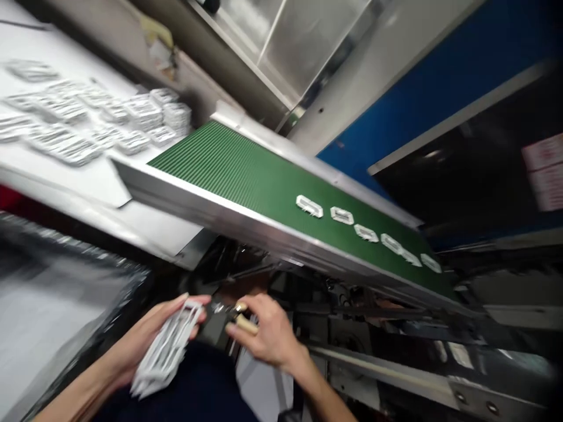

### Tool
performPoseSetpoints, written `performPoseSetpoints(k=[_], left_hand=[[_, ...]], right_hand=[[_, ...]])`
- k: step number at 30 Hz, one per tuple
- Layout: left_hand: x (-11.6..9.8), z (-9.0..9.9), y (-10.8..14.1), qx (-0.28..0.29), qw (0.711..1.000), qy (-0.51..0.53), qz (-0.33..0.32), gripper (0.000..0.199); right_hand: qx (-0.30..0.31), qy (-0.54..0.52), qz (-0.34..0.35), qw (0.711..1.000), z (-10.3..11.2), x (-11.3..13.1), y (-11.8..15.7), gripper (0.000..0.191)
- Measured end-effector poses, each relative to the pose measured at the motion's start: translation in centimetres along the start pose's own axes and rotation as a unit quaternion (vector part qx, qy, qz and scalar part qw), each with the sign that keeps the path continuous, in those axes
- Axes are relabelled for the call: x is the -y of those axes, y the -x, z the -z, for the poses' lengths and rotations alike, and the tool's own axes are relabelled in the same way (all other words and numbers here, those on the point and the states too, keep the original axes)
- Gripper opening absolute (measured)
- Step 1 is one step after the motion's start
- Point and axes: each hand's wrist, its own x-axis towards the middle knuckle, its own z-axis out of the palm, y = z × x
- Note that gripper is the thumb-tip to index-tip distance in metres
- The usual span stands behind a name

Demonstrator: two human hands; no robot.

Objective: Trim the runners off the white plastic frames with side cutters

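Observation:
My left hand (152, 328) is closed around a small stack of white plastic frames (169, 351), held tilted near my body. Just to the right, my right hand (268, 328) grips a pair of nippers with cream handles (246, 323). The metal jaws of the nippers point left toward the stack, apart from it. Motion blur hides whether the jaws are parted. Beyond both hands runs a green ribbed conveyor belt (259, 184), where several more white frames (342, 215) lie in a slanting row.
At the left, a white table (79, 181) bears many white frames (65, 146), some stacked. A clear plastic bag liner (65, 305) lies below it. The belt's metal side rail (229, 220) crosses in front of me. Blue machine panels (396, 105) stand at the right.

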Motion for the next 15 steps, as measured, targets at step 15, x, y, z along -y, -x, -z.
performPoseSetpoints(k=[15], left_hand=[[-0.2,0.7,1.4,0.102,0.992,0.069,0.0,0.05]], right_hand=[[0.052,0.083,0.074,0.992,-0.6,1.0,-2.0,0.033]])
